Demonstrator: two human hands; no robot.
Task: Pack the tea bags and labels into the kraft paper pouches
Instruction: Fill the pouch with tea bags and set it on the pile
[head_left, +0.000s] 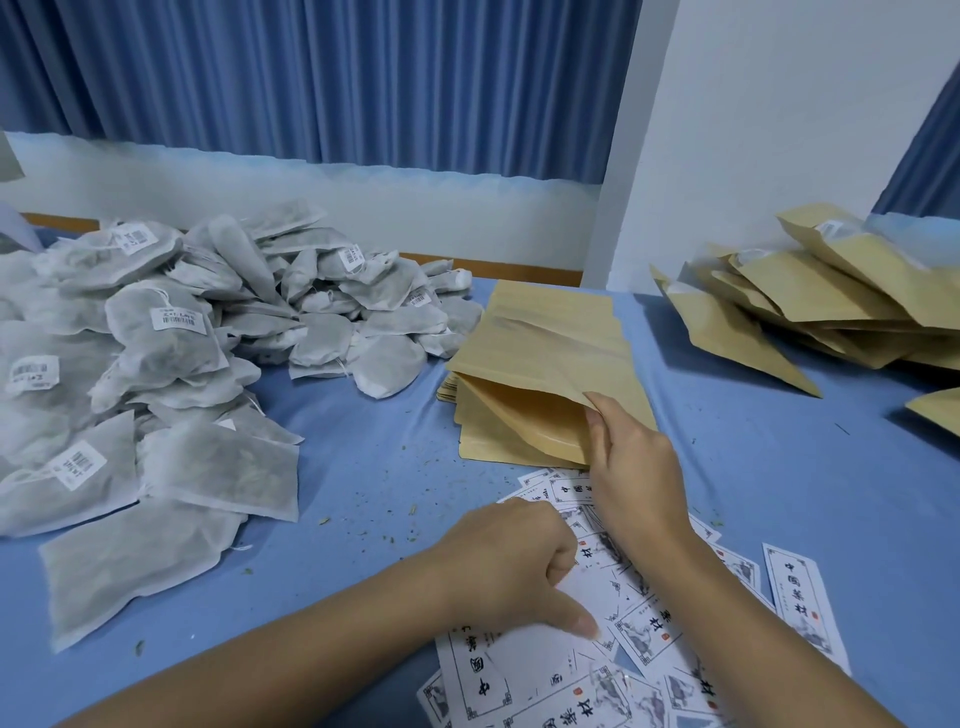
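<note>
Blue cloth (363, 467) carries the tea bags (171, 332), heaped left within reach. Left hand (514, 566), fingers curled, presses one digit onto the labels (644, 629); whether it grips one, I cannot tell. Right hand (636, 462) pinches the top kraft pouch (535, 358) by its corner, peeling it off the stack (483, 447).

- Even, cool, fairly bright light, probably from overhead.
- Soft, faint shadows lie under the pouch (540, 364) and the tea bags (156, 364).
- Wide-angle distortion bows the curtain (363, 78) and the wall (779, 130) edge.
- The centre is sharp and the labels (644, 629) are legible; the far edges are slightly smeared.
</note>
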